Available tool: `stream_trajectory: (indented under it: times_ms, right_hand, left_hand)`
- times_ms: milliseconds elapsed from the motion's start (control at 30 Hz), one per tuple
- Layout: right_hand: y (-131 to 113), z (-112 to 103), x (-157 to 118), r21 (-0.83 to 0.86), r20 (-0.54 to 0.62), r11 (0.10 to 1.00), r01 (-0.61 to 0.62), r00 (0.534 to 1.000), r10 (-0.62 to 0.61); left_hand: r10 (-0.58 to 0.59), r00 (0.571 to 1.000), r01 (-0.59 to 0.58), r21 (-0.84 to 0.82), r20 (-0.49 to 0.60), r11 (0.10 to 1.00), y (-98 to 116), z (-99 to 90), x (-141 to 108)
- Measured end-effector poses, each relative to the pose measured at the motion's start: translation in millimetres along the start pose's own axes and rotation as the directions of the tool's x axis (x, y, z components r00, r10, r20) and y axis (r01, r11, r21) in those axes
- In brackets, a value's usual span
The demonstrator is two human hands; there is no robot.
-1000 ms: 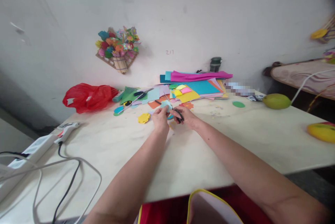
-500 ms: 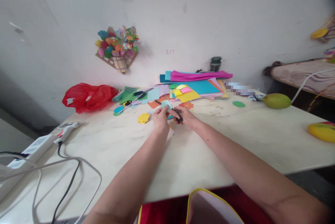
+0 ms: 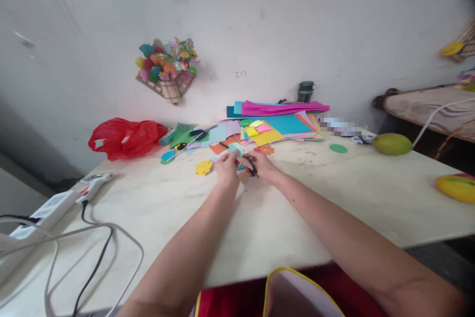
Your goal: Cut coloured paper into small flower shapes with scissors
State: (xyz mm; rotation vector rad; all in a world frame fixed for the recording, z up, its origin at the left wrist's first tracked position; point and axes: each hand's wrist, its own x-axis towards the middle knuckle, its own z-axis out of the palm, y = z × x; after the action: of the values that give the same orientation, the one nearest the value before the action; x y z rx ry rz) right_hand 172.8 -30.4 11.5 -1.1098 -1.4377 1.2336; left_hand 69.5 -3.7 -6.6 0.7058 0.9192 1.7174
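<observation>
My left hand (image 3: 227,166) pinches a small light-blue paper piece (image 3: 235,148) above the table (image 3: 260,228). Close beside it on the right, my right hand (image 3: 261,165) is closed round the black handles of a pair of scissors (image 3: 252,164); the blades point toward the paper. A yellow scalloped paper shape (image 3: 204,167) lies left of my left hand, and an orange flower shape (image 3: 264,150) lies just behind my right hand. Part of a blue piece shows between the hands.
Coloured sheets (image 3: 289,123) are piled toward the wall. Another pair of scissors (image 3: 198,133) lies by a red plastic bag (image 3: 126,138). A power strip (image 3: 48,210) with cables is at left. A mango (image 3: 392,144) and a yellow fruit (image 3: 455,188) are at right.
The scissors and my right hand have shifted very slightly. My left hand keeps its hold on the light-blue paper.
</observation>
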Motion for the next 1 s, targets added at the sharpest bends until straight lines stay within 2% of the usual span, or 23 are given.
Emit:
stream_trajectory:
  times_ms: [200, 533, 800, 1000]
  right_hand:
    - [-5.4, 1.1, -2.6, 0.003, -0.025, 1.0, 0.007, 1.0, -0.007]
    - [0.1, -1.1, 5.2, 0.002, -0.066, 0.998, -0.064, 0.996, 0.064]
    - [-3.3, -15.9, 8.8, -0.029, -0.149, 0.998, -0.06, 0.987, 0.055]
    - [2.2, -31.9, 12.1, -0.05, -0.055, 0.998, 0.043, 0.997, -0.046]
  left_hand:
    - [-0.042, 0.998, 0.043, -0.02, 0.039, 0.999, 6.8, -3.8, 2.0]
    - [-0.106, 0.985, 0.101, 0.036, 0.137, 0.994, 13.9, -18.1, 16.7]
    - [-0.174, 0.953, 0.158, 0.082, 0.246, 0.984, 24.7, -29.0, 23.1]
    - [-0.197, 0.92, 0.158, 0.142, 0.339, 0.977, 23.5, -32.2, 24.6]
